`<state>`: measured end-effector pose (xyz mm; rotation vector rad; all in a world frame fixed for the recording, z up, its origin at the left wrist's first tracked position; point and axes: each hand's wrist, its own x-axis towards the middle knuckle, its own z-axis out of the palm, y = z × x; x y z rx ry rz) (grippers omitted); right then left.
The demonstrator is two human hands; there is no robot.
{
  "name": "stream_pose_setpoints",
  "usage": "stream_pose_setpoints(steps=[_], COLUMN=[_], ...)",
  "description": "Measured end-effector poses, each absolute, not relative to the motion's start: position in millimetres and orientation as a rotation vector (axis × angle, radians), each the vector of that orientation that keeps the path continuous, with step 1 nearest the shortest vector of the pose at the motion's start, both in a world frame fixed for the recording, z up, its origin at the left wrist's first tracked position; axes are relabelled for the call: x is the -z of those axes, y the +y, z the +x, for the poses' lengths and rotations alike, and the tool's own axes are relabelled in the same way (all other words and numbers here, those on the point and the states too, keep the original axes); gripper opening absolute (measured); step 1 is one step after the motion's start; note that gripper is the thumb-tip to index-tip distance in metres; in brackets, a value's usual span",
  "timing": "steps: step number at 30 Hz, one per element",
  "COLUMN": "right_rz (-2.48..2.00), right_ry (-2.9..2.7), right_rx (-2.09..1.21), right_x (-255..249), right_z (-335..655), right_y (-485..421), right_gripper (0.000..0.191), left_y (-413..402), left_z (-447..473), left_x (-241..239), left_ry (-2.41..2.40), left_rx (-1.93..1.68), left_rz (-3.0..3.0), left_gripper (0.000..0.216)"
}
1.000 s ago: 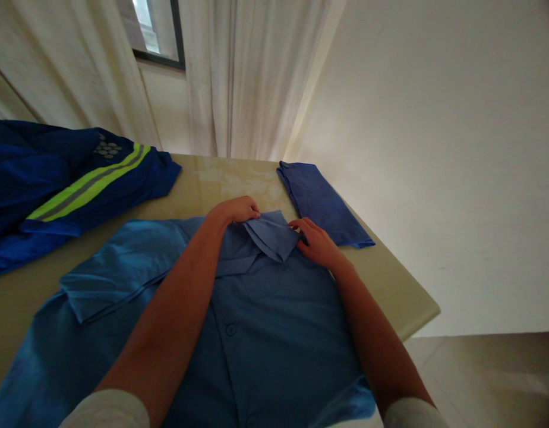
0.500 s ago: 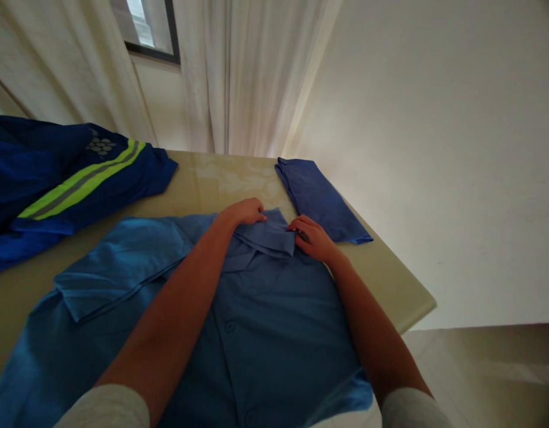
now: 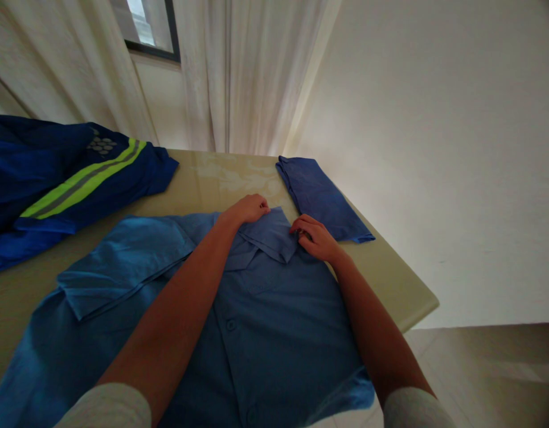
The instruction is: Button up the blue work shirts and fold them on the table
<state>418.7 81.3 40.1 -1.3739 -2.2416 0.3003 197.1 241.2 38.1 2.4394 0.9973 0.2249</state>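
My left forearm (image 3: 176,315) hides part of the shirt (image 3: 283,333), itself cut off below. Its folded flap (image 3: 272,232) lies between my left hand (image 3: 253,208) and right hand (image 3: 316,239), fingers curled against it; whether either grips, I cannot tell. A cropped jacket (image 3: 47,166) lies far left on the worktop (image 3: 385,279); a cloth (image 3: 321,196), near its right edge.

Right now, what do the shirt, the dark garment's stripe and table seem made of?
Shirt: woven cloth, perhaps cotton blend, low sheen; soft creases and folds show.
Stripe: probably reflective tape, judging by its flat yellow and grey bands.
Table: hard-looking, slightly glossy, judging by pale patches like reflections; material unclear.
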Motion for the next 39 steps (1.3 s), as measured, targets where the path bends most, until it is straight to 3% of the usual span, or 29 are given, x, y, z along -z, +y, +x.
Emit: stream_pose_setpoints(steps=[6, 13, 16, 18, 24, 28, 32, 39], right_rz=[-1.375, -1.422, -1.475, -1.523, -1.663, -1.58, -1.519, -1.555], right_ry=[-2.257, -2.23, -2.159, -2.085, -1.82, -1.676, -1.574, -1.5], right_rx=[-0.28, -0.181, -0.188, -0.242, -0.392, -0.822, -1.111, -1.139], right_x=[-39, -32, -27, -25, -32, -35, -25, -23], right_z=[419, 417, 419, 419, 410, 407, 411, 413], right_y=[81, 84, 85, 86, 86, 86, 87, 89], right_gripper=[0.02, 0.025, 0.022, 0.023, 0.047, 0.044, 0.044, 0.041], left_y=[237, 238, 238, 240, 242, 230, 223, 241], left_z=[206, 201, 201, 200, 194, 189, 173, 33], left_x=[-30, -35, -35, -36, -65, -89, -91, -64], left_ry=[1.117, 0.955, 0.949, 0.929, 0.729, 0.74, 0.928, 1.547], left_rx=[-0.34, -0.279, -0.299, -0.302, -0.508, -0.588, -0.487, -0.158], left_rz=[2.405, 2.309, 2.269, 2.255, 2.192, 2.262, 2.372, 2.5], left_gripper=[0.036, 0.017, 0.024, 0.029, 0.03, 0.027, 0.04, 0.037])
